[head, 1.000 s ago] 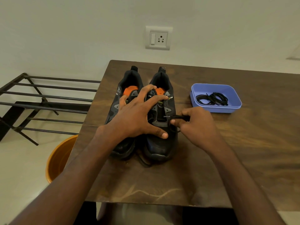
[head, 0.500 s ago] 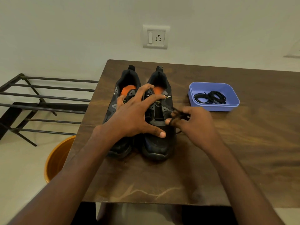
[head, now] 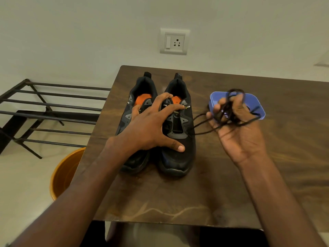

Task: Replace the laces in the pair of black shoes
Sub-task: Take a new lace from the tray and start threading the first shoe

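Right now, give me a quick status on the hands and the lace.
Left hand spread, pressing on both shoes. Right hand gripping bunched black lace, still threaded at the right shoe's lowest eyelets. Blue tray behind hand; nothing blocking.

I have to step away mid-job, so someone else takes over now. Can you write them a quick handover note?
Left hand presses flat on both shoes, holding them steady on the table.
Right hand grips a bunched black lace, one strand running to the right shoe's lowest eyelets.
Blue tray sits behind the right hand; its contents are hidden.
Done: upper eyelets on both shoes look empty.
Left: free that last strand, then thread fresh laces into both shoes.
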### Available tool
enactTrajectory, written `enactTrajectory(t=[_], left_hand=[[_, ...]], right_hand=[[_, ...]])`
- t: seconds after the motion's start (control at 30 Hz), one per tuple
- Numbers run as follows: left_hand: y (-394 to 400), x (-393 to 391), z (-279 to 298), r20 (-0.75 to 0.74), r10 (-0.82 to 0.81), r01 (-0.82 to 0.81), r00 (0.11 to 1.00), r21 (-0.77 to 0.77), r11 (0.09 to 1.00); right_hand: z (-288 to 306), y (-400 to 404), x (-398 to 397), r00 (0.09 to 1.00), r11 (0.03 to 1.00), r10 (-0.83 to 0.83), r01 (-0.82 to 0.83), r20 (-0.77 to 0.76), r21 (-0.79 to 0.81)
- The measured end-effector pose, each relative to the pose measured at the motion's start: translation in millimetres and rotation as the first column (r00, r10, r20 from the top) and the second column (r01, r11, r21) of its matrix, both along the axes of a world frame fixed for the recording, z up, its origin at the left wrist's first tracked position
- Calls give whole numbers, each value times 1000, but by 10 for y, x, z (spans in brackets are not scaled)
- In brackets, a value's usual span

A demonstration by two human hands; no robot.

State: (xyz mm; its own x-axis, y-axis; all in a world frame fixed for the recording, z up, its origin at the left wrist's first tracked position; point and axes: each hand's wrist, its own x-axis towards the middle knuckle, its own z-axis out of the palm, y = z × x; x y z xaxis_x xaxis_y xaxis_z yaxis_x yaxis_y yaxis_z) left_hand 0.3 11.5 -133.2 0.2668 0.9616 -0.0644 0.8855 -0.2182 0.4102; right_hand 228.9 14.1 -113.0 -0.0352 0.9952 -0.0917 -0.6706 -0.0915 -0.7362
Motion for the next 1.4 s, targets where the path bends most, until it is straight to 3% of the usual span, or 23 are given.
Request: enactTrajectory(t=[0.03, 0.07, 0.13, 0.17, 0.2, 0.33, 0.4, 0.43, 0.47, 0.5, 0.53, 0.57, 0.6, 0.63, 0.67, 0.7, 0.77, 0.8, 0.87, 1.07, 1.2, 1.3, 1.4], left_hand=[[1, 0, -4, -1, 1, -1, 1000, -1, 1000], [3, 4, -6, -2, 1, -1, 1000, -1, 1000], [-7, 8, -6, -5, 3, -3, 1000, 4, 1000], [-12, 10, -4, -6, 1, -1, 1000, 11, 1000], [-14, 10, -6, -8, -1, 1, 1000, 16, 1000], [-14, 30, 3, -19, 4, -4, 1000, 11, 1000], [-15, 21, 5, -20, 2, -2, 1000, 9, 1000], [-14, 11, 3, -12, 1, -1, 1000, 6, 1000], [-9, -2, 2, 0, 2, -2, 1000, -1, 1000], [-5, -11, 4, 11, 4, -4, 1000, -11, 1000], [-1, -14, 0, 16, 4, -3, 1000, -18, 1000], [0, -17, 2, 14, 1, -1, 1000, -18, 1000], [0, -13, 2, 10, -5, 5, 1000, -14, 1000], [-3, -12, 2, 6, -7, 7, 1000, -11, 1000], [-2, -7, 1, 6, -8, 8, 1000, -9, 1000], [-4, -3, 2, 5, -8, 8, 1000, -11, 1000], [-6, -1, -3, 0, -5, 5, 1000, -8, 1000], [-7, 7, -5, -3, -4, 4, 1000, -3, 1000], [-16, 11, -1, -13, 1, -1, 1000, 6, 1000], [-42, 31, -10, -40, 4, -2, 999, 47, 999], [-66, 35, 0, -68, -6, 11, 998, 76, 997], [-95, 18, 21, -113, 2, 18, 994, 176, 984], [-138, 30, 75, 31, -19, 10, 999, 267, 964]], right_hand=[[-35, -5, -30, 971, 1000, -11, 11, 237, 5], [-76, -11, -50, 855, 1000, -15, -1, 518, 31], [-153, -30, -100, 413, 988, -5, -136, 911, 68], [-181, -40, -131, 213, 974, -9, -220, 977, 57], [-210, -49, -154, 84, 959, -20, -279, 996, 42], [-207, -31, -182, -60, 951, -28, -309, 998, 8], [-216, -20, -153, -60, 947, -29, -320, 998, 8], [-214, -24, -140, 39, 955, 3, -296, 999, 8], [-201, -27, -123, 233, 971, 52, -239, 971, 5], [-159, -32, -96, 499, 987, 79, -163, 863, 4], [-107, -27, -45, 767, 995, 77, -103, 637, 4], [-57, 1, 21, 944, 997, 67, -75, 323, 11], [-19, 37, 109, 998, 998, 54, -55, 32, 24], [-3, 84, 184, 991, 999, 43, -39, -128, 30], [-17, 102, 226, 990, 999, 36, -32, -134, 30], [-45, 90, 225, 999, 1000, 27, -27, -19, 12], [-160, 54, 141, 914, 997, 31, 0, 405, -77], [-197, 28, 88, 793, 992, 68, 9, 606, -124], [-241, 14, -12, 548, 988, 96, 46, 831, -144], [-300, 69, 71, 151, 966, 260, -29, 954, -259], [-333, 76, 115, -253, 988, 146, -17, 957, -155], [-340, 43, 114, -319, 999, 22, -26, 947, -32], [-285, 45, 139, -170, 997, -80, -27, 982, 76]])
